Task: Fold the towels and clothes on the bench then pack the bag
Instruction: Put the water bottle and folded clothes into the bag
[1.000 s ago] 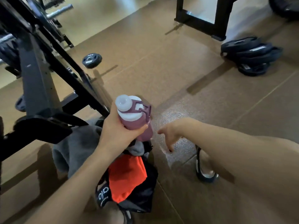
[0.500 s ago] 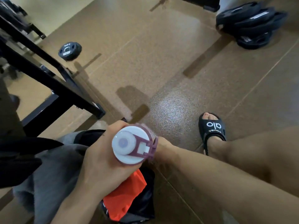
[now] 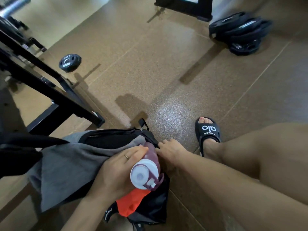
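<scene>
Head view: left hand (image 3: 116, 170) fingers wrap purple bottle (image 3: 150, 165), rigid, likely smooth, grip mid-body. Right hand (image 3: 170, 150) fingers curled, pinch soft bag (image 3: 150, 207) edge.

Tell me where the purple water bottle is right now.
In the head view, low and centre: the purple water bottle is held in the left hand, above the orange cloth and against the black bag, beside the right hand.

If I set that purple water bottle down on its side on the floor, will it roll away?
Probably: the purple water bottle looks round and smooth, so it may roll on the flat floor. Its cap loop might stop it.
</scene>
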